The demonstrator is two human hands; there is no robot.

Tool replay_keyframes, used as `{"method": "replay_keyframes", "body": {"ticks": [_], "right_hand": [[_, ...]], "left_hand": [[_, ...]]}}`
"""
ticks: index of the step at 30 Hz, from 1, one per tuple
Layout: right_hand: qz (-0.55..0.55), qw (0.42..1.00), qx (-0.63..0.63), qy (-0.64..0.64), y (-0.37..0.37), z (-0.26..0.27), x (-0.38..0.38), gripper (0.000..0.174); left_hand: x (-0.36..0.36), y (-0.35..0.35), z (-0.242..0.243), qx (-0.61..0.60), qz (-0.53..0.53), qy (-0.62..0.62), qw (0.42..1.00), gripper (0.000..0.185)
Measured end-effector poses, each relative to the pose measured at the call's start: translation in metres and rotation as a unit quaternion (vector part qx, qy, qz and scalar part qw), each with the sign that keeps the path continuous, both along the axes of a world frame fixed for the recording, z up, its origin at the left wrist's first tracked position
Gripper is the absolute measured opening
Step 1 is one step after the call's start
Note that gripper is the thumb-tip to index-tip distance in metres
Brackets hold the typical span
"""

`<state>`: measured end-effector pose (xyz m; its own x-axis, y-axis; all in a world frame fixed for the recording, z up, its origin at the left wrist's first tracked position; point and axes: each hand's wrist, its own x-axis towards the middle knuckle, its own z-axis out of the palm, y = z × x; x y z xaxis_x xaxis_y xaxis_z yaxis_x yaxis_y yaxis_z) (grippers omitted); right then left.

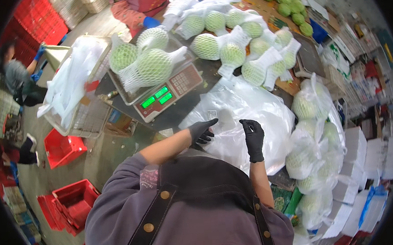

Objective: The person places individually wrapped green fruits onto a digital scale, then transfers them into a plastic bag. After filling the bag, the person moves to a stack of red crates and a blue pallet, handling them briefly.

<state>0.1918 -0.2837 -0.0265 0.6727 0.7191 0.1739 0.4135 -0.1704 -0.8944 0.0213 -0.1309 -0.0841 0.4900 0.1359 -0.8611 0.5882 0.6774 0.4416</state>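
Note:
My left hand (201, 133), in a black glove, hovers by the near left side of a stack of clear plastic bags (260, 109). Its fingers are apart and hold nothing. Over the same bags, my right hand (254, 137), also black-gloved, has its thumb and fingertips drawn together; whether thin film is pinched there cannot be made out. A small printed label (212, 114) lies on the plastic just beyond my left fingertips. Past the bags stands a digital scale (167, 93) with lit green displays. Three green cabbages (153, 67) in white foam nets rest on its tray.
More netted cabbages (232, 54) crowd the table's far side. Bagged cabbages (307, 149) line the right edge. A crate (80, 122) of white foam nets stands left, red baskets (75, 202) on the floor. Across the table is a person with a blue glove (151, 22); another person (20, 75) is far left.

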Motion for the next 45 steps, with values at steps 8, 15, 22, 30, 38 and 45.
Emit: {"method": "replay_keyframes", "body": {"ticks": [8,15,22,30,38,45], "right_hand": [[-0.043,0.99,-0.096,0.09,-0.084,0.056,0.04,0.02],[-0.038,0.99,-0.097,0.098,-0.055,-0.015,-0.001,0.031],[0.143,0.938,0.013,0.316,0.025,-0.083,0.036,0.036],[0.147,0.84,-0.128,0.506,0.02,-0.048,0.047,0.029],[-0.104,0.963,0.002,0.251,0.003,0.031,0.126,0.035],[0.155,0.97,0.152,0.108,0.071,0.116,0.049,0.023]], "left_hand": [[-0.004,0.033,0.073,0.17,0.136,-0.402,0.89,0.04],[-0.085,0.041,0.131,-0.022,0.266,-0.458,0.848,0.044],[-0.156,0.069,0.083,0.393,0.142,-0.316,0.852,0.041],[-0.197,0.078,0.07,0.311,0.245,-0.097,0.913,0.028],[-0.18,0.07,0.026,0.421,0.223,-0.11,0.872,0.029],[-0.084,0.036,0.136,0.322,0.19,-0.396,0.839,0.02]]}}
